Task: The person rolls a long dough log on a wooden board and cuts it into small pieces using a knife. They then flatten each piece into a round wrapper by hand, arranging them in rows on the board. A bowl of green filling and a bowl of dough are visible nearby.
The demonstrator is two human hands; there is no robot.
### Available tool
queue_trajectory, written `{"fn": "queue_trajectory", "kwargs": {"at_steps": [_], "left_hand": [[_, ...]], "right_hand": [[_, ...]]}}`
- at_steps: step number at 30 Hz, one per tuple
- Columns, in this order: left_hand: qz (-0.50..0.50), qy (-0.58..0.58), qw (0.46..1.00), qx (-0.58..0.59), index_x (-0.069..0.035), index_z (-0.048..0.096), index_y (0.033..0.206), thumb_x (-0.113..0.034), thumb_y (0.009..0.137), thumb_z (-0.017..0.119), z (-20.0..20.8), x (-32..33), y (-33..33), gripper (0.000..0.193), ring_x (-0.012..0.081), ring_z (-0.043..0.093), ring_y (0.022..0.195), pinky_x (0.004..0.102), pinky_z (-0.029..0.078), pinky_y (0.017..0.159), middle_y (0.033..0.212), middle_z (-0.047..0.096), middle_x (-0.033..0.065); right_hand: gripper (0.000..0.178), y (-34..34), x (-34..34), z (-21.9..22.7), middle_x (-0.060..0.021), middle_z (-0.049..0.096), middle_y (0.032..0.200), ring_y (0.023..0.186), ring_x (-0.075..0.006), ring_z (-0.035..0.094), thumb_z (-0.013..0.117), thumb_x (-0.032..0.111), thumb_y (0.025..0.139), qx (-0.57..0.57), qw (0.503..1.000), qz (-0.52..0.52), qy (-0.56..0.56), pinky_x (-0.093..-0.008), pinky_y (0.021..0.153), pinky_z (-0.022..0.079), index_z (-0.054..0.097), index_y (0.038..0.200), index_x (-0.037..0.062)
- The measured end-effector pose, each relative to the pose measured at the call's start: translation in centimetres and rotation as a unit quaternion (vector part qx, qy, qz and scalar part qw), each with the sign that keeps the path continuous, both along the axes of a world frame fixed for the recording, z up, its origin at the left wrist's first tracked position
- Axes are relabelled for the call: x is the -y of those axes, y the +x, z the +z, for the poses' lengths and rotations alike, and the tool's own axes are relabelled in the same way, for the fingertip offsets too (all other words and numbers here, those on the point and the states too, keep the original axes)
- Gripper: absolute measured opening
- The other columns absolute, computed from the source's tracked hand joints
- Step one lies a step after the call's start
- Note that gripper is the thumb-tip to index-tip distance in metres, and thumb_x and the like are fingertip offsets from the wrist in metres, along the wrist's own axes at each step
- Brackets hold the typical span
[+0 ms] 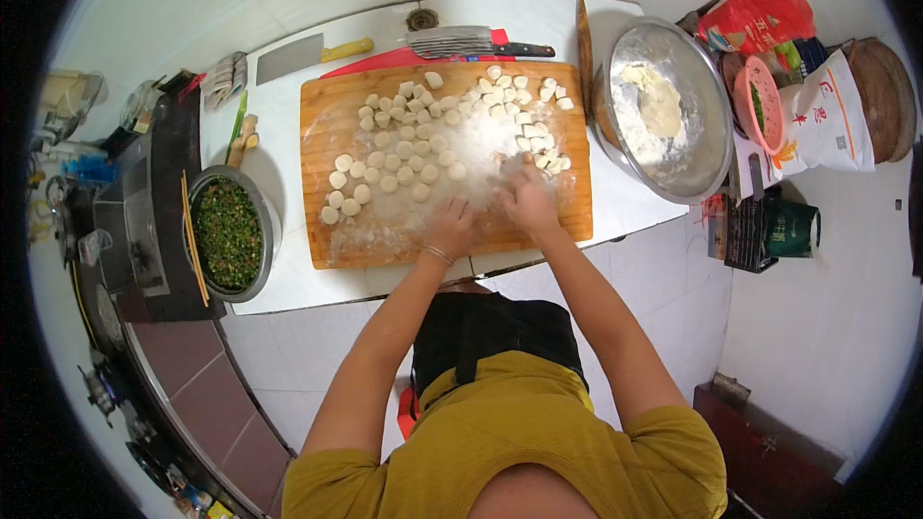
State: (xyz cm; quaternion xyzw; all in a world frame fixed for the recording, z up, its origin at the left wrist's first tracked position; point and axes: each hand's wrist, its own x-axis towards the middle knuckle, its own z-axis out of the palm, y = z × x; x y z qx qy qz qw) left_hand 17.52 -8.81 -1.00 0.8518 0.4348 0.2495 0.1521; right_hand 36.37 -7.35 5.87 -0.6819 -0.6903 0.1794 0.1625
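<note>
Both hands are over a floury wooden board [322, 144]. My left hand [452, 226] is palm down near the board's front edge, fingers stretched forward, holding nothing that I can see. To its right, my right hand [527, 197] reaches over the flour beside the cut dough pieces; motion blurs its fingers, so what they hold is unclear. Several uncut-looking small dough chunks [538, 142] are clustered at the board's right side. Flattened round dough pieces [404, 175] spread over the middle and left. White flour [479, 142] is thickest between the two groups.
A metal bowl of green chopped filling [226, 231] with chopsticks [192, 240] stands left. A large metal basin [707, 149] holding dough and flour is on the right. A cleaver [290, 60] and a black-handled knife [526, 50] lie behind the board. A pink basket [760, 106] sits far right.
</note>
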Motion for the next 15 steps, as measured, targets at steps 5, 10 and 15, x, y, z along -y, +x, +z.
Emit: {"fn": "queue_trajectory", "kwargs": {"at_steps": [5, 10, 15], "left_hand": [[0.052, -0.014, 0.998, -0.031, -0.008, 0.058, 0.094, -0.013, 0.075, 0.062, 1.2, 0.8, -2.2, 0.02, 0.0288, 0.055, 0.095, 0.0419, 0.046, 0.079, 0.105, 0.056, 0.0105], [0.061, -0.016, 0.996, -0.066, -0.007, 0.057, 0.109, -0.014, 0.076, 0.062, 2.0, 1.7, -3.0, 0.034, 0.0301, 0.052, 0.111, 0.0432, 0.046, 0.085, 0.125, 0.052, 0.011], [-0.005, -0.118, 0.993, -0.03, -0.005, 0.05, 0.124, -0.017, 0.078, 0.063, 0.8, 1.8, -1.3, 0.049, 0.0314, 0.037, 0.131, 0.0457, 0.039, 0.101, 0.142, 0.038, 0.0131]], "right_hand": [[0.055, -2.0, -2.2, 0.1, -0.0236, 0.046, 0.131, 0.123, -0.0398, 0.042, 0.062, 0.027, 0.084, 0.032, 0.989, -0.051, 0.135, -0.0481, 0.103, 0.034, 0.048, 0.129, -0.0006], [0.079, -4.3, -1.9, -2.8, -0.0237, 0.022, 0.15, 0.14, -0.0386, 0.017, 0.059, 0.038, 0.086, 0.099, 0.993, -0.035, 0.055, -0.0578, 0.111, 0.007, 0.024, 0.145, -0.0011], [0.071, -3.2, -1.9, -3.7, -0.0246, 0.028, 0.147, 0.138, -0.0398, 0.021, 0.059, 0.034, 0.086, 0.026, 0.998, -0.015, 0.052, -0.0546, 0.113, 0.01, 0.032, 0.142, -0.0014]]}}
